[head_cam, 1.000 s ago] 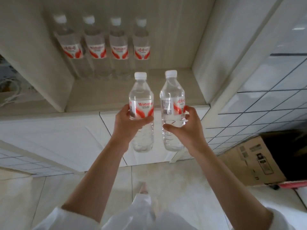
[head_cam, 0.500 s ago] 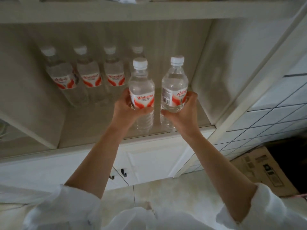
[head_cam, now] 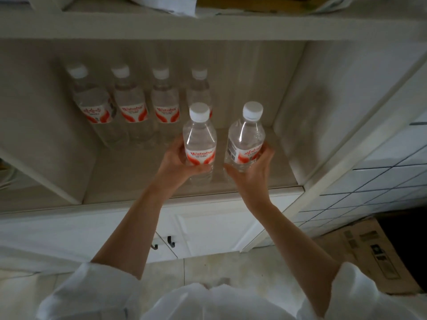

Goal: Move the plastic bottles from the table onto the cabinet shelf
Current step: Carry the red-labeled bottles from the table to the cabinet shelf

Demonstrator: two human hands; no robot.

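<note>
My left hand [head_cam: 175, 162] grips a clear plastic bottle [head_cam: 199, 132] with a white cap and a red-and-white label. My right hand [head_cam: 254, 174] grips a second, matching bottle [head_cam: 246, 132]. Both bottles are upright, side by side, over the front half of the cabinet shelf [head_cam: 129, 181]; whether their bases touch the shelf board I cannot tell. Several more bottles [head_cam: 134, 105] of the same kind stand in a row along the back of the shelf, and the rightmost one is partly hidden behind the left-hand bottle.
The shelf's right wall [head_cam: 298, 125] stands close beside the right-hand bottle. An upper shelf board [head_cam: 208, 26] crosses overhead with papers on it. White cabinet doors [head_cam: 203, 229] with dark handles are below. A cardboard box [head_cam: 374, 250] lies on the floor at the right.
Both hands have carried their bottles up from in front of the cabinet doors and forward into the shelf opening, toward the back row. The grip of each hand is unchanged.
</note>
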